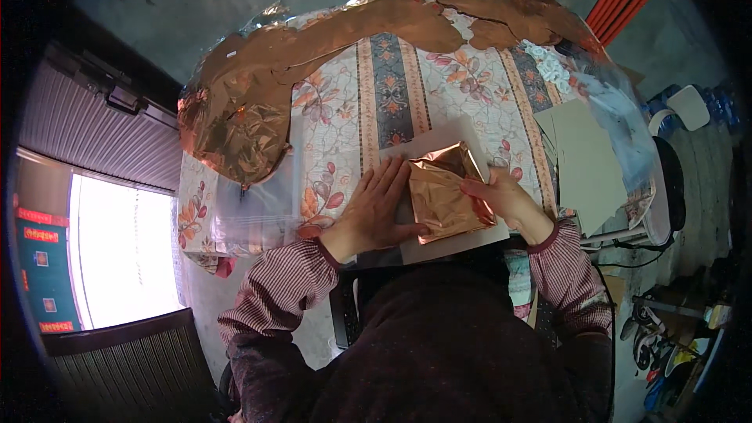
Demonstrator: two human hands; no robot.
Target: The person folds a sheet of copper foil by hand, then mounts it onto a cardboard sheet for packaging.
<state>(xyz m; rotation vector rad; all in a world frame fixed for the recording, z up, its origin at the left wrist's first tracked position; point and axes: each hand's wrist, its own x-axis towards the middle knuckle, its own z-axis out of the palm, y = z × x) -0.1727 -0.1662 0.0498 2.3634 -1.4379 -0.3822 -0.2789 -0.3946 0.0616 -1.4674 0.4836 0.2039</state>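
Note:
A folded, shiny copper-coloured foil sheet lies on a pale flat board at the table's near edge. My left hand rests flat along the left side of the board, fingers stretched out and close together. Its thumb reaches to the foil's lower left corner. On the right side, my right hand pinches the foil near its right edge, thumb on top. The tips of the right fingers are partly hidden. Creases run across the foil's upper part.
Large crumpled copper foil pieces line the table's far and left edges. Clear plastic bags lie at the left on the patterned tablecloth. Grey cardboard sheets and a white crumpled strip are on the right.

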